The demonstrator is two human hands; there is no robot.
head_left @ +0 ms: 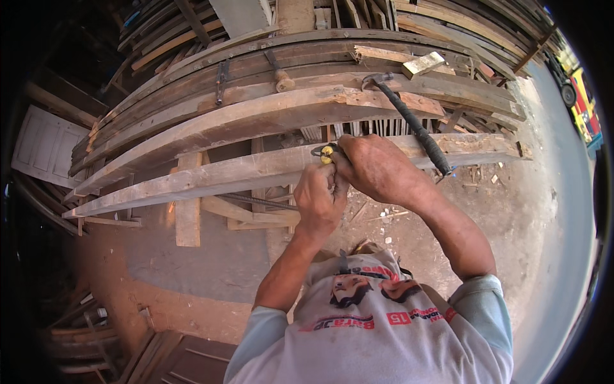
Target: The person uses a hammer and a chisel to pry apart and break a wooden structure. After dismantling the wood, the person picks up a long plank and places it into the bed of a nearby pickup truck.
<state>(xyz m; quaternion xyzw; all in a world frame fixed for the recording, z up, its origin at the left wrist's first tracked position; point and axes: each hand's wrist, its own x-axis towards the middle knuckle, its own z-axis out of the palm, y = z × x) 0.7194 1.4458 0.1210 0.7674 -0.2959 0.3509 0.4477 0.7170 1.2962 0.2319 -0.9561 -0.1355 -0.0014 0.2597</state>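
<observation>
while both hands (348, 182) clench a yellow-handled tool (327, 153) on the plank (243, 171), grip pressed tight, tool tip hidden, hammer (409, 118) near

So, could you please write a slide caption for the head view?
Both hands, left hand and right hand, grip a yellow-handled tool against a weathered plank, claw hammer resting nearby.

We see a claw hammer (409, 118) lying on stacked planks (256, 70), a white door (41, 146) leaning at left.
</observation>
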